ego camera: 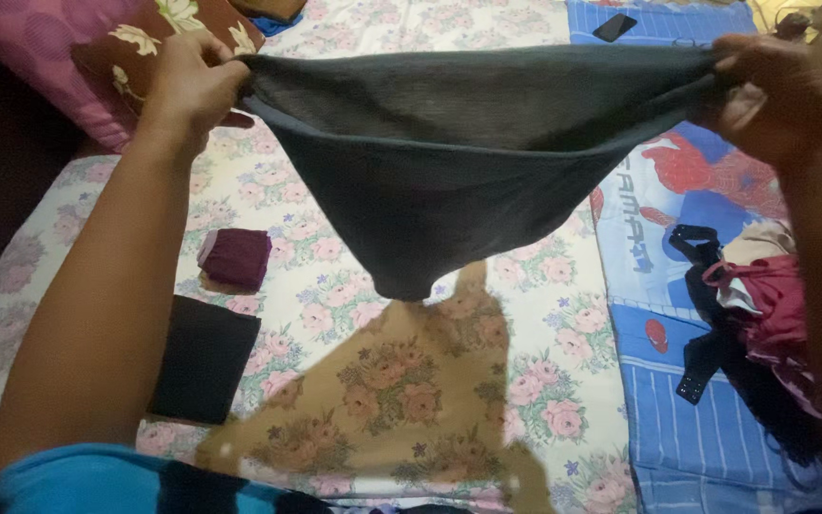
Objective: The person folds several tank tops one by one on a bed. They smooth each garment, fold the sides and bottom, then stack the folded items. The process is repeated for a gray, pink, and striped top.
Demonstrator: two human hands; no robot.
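The left hand [192, 86] is pinching one upper corner of a dark grey garment [449, 162], fingers curled shut over the fabric edge, while the right hand [777, 95] is gripping the opposite corner in the same closed way. Between the two hands the garment is hanging stretched in the air above the bed, its top edge running nearly straight and its lower part sagging to a rounded point over the middle of the mattress. It is casting a brownish shadow on the floral bedsheet [335, 276] directly beneath it and is not touching the sheet. On the sheet under the left forearm, a folded maroon cloth [235, 257] is lying just above a folded black cloth [204, 357], the two close but apart. At the upper left a pink and brown floral pillow [97, 52] is resting behind the left hand. To the right a blue cartoon-print sheet [658, 247] is covering that side of the bed, and a heap of unfolded clothes [763, 305], red, cream and black, is lying on it below the right arm. A dark phone-like object [614, 27] is sitting near the top edge.
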